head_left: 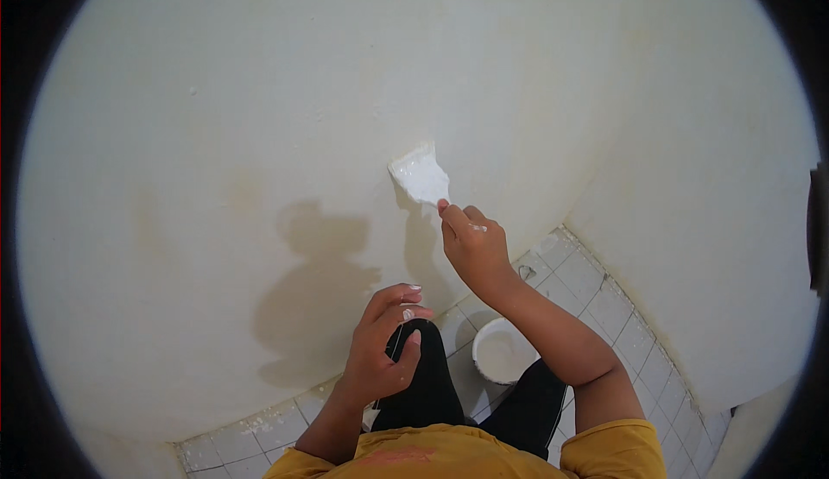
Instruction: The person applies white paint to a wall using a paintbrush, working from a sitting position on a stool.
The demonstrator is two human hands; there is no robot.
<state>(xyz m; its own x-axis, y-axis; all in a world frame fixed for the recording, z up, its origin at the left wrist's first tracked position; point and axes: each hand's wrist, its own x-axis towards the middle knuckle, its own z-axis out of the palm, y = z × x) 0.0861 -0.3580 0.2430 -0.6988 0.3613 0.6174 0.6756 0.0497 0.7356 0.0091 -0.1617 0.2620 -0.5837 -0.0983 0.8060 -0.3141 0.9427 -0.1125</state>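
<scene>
My right hand (475,242) is wrapped round the handle of a putty knife (420,177), whose wide, flared blade is thickly coated in white paste. The blade's broad edge lies at the pale wall (285,91), up and to the left of the hand. A white smear marks the back of this hand. Lower down, my left hand (389,341) hovers above my left knee, fingers apart and loosely curved, holding nothing. White paste sticks to its fingers. Between my legs a round white bucket (477,354) stands on the floor with whitish material inside.
White floor tiles (580,276), speckled with residue, run along the foot of the wall. A second wall (717,246) meets the first at a corner on the right. A small wire-like loop (526,272) shows near the bucket. Shadows fall on the wall.
</scene>
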